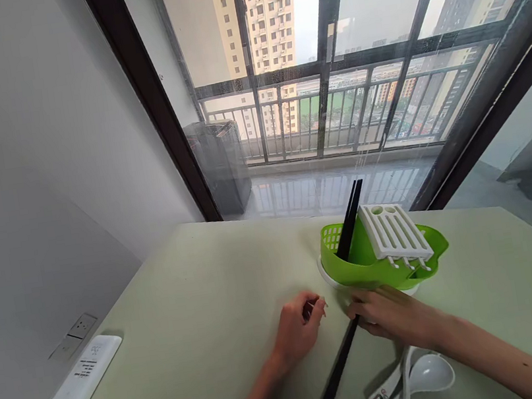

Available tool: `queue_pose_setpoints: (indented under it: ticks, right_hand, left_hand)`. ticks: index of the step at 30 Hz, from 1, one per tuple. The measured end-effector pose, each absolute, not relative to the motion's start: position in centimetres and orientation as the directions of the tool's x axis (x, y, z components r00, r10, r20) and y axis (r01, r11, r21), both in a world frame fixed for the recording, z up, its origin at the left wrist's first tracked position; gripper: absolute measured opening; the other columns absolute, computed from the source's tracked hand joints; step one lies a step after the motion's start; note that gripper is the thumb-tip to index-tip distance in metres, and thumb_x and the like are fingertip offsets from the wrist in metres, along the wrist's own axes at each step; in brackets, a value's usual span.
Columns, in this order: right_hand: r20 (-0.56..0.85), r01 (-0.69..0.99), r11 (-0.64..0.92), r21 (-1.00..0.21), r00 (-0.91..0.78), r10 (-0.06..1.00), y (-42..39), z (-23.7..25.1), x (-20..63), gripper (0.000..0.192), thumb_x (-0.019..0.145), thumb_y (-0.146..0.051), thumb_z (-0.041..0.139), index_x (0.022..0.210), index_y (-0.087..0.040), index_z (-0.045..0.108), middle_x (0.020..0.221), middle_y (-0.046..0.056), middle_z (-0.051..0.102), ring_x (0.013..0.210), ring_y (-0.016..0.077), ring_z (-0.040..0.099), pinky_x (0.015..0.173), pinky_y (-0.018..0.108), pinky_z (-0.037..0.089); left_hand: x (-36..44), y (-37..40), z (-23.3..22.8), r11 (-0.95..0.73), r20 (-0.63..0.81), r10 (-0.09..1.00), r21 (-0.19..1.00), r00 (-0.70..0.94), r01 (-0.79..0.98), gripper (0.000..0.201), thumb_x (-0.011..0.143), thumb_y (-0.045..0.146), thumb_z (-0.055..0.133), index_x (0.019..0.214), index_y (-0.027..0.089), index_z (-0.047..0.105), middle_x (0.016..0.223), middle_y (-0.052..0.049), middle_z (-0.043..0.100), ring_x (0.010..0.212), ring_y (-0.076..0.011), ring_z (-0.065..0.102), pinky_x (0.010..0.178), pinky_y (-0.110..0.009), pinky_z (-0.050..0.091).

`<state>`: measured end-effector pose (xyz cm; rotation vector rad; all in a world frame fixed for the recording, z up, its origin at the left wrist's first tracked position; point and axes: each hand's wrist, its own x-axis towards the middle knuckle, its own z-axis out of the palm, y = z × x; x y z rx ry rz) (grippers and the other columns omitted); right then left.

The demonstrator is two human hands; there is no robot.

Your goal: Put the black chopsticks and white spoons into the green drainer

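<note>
Pale green bench, seen from the near edge, window wall beyond the far edge.

Left hand rested on the bench toward the middle of the near half, fingers curled in with the tips pinched together; something small and dark showed at the tips, too small to identify. Grip looked clenched, contents uncertain.

Right hand lay just right of it, palm down, fingers closed over the upper end of a long black chopstick. The stick lay flat on the bench, slanting from the hand down toward the near edge.

Directly behind the right hand, touching or nearly so, stood a lime-green plastic cutlery drainer basket on a white base. Two more black chopsticks stood tilted inside it, and a white slotted plastic insert sat askew across its top.

White plastic spoons lay at the near edge beneath the right forearm.

A white remote control sat at the bench's left edge by the wall.
</note>
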<state>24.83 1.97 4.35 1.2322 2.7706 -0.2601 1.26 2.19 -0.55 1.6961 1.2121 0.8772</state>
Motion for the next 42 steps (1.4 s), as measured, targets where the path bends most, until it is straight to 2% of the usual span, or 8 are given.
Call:
queue_pose_setpoints:
  ticks: [10, 15, 23, 26, 29, 32, 37, 42]
  right_hand:
    - [-0.094, 0.677, 0.736, 0.013, -0.731, 0.675, 2.8, 4.1, 24.5, 0.024, 0.086, 0.0, 0.054, 0.091, -0.017, 0.069, 0.115, 0.011, 0.069, 0.094, 0.0258, 0.07, 0.076, 0.036, 0.051]
    - [-0.055, 0.66, 0.75, 0.049, -0.748, 0.662, 2.6, 4.2, 25.0, 0.023, 0.083, 0.001, 0.056, 0.09, -0.017, 0.068, 0.105, 0.009, 0.069, 0.09, 0.0258, 0.07, 0.075, 0.036, 0.051]
    - [0.044, 0.657, 0.753, 0.042, -0.754, 0.656, 1.4, 4.7, 25.5, 0.021, 0.09, 0.0, 0.055, 0.084, -0.019, 0.063, 0.101, 0.006, 0.067, 0.088, 0.0235, 0.067, 0.075, 0.035, 0.05]
    - [0.027, 0.7, 0.712, -0.054, -0.712, 0.702, 0.6, 6.0, 25.7, 0.017, 0.095, -0.006, 0.058, 0.086, -0.02, 0.063, 0.098, 0.005, 0.068, 0.092, 0.0258, 0.068, 0.076, 0.036, 0.048]
    - [-0.062, 0.759, 0.615, -0.215, -0.639, 0.767, -0.1, 8.3, 26.2, 0.014, 0.1, -0.019, 0.059, 0.088, -0.023, 0.063, 0.086, 0.001, 0.069, 0.079, 0.0234, 0.068, 0.065, 0.032, 0.043]
    - [-0.078, 0.752, 0.503, -0.425, -0.585, 0.808, -0.6, 11.0, 26.6, 0.013, 0.104, -0.033, 0.057, 0.097, -0.025, 0.066, 0.088, 0.0, 0.071, 0.073, 0.0192, 0.065, 0.062, 0.03, 0.041]
    - [-0.087, 0.618, 0.241, -0.748, -0.452, 0.888, -1.7, 13.4, 25.5, 0.033, 0.102, -0.056, 0.055, 0.101, -0.028, 0.072, 0.08, 0.0, 0.069, 0.07, 0.0161, 0.06, 0.061, 0.027, 0.044]
    - [-0.001, 0.488, 0.169, -0.856, -0.328, 0.945, -2.7, 13.5, 23.4, 0.037, 0.104, -0.056, 0.051, 0.1, -0.024, 0.07, 0.076, 0.0, 0.063, 0.069, 0.0154, 0.058, 0.057, 0.025, 0.044]
  left_hand:
    - [1.0, 1.8, 0.3, -0.269, 0.084, 0.917, 0.853, 0.391, 0.447, 0.023, 0.097, 0.041, 0.063, 0.094, 0.02, 0.072, 0.083, -0.002, 0.072, 0.066, -0.0137, 0.059, 0.063, -0.026, 0.045]
    - [0.7, 1.9, -0.5, -0.489, 0.214, 0.816, 0.751, 0.538, 0.443, 0.023, 0.083, 0.039, 0.081, 0.096, 0.022, 0.073, 0.087, -0.002, 0.073, 0.083, -0.0185, 0.065, 0.081, -0.03, 0.048]
    - [0.7, 2.0, -1.7, -0.622, 0.276, 0.725, 0.656, 0.631, 0.428, 0.02, 0.082, 0.037, 0.082, 0.073, 0.021, 0.073, 0.078, 0.0, 0.076, 0.082, -0.0169, 0.067, 0.09, -0.034, 0.042]
    - [0.5, 2.0, -1.2, -0.546, 0.234, 0.74, 0.756, 0.631, 0.36, 0.027, 0.087, 0.042, 0.077, 0.072, 0.02, 0.077, 0.07, -0.001, 0.073, 0.07, -0.0144, 0.064, 0.081, -0.03, 0.045]
    - [0.3, 1.8, -0.1, -0.281, 0.056, 0.763, 0.926, 0.644, 0.253, 0.033, 0.091, 0.048, 0.072, 0.08, 0.019, 0.083, 0.062, -0.001, 0.071, 0.054, -0.0114, 0.056, 0.06, -0.024, 0.043]
    - [0.2, 1.5, 1.2, -0.048, -0.059, 0.741, 0.989, 0.669, 0.14, 0.034, 0.09, 0.049, 0.072, 0.085, 0.018, 0.085, 0.061, -0.001, 0.071, 0.052, -0.0106, 0.056, 0.054, -0.022, 0.043]
    - [0.3, 1.2, 2.2, 0.055, -0.016, 0.746, 0.998, 0.666, -0.037, 0.04, 0.087, 0.052, 0.075, 0.078, 0.014, 0.084, 0.057, -0.002, 0.068, 0.05, -0.0103, 0.055, 0.053, -0.022, 0.043]
    - [0.6, 1.0, 1.5, 0.042, 0.046, 0.813, 0.99, 0.58, -0.137, 0.044, 0.083, 0.056, 0.079, 0.076, 0.013, 0.084, 0.059, -0.004, 0.068, 0.051, -0.0109, 0.057, 0.055, -0.023, 0.046]
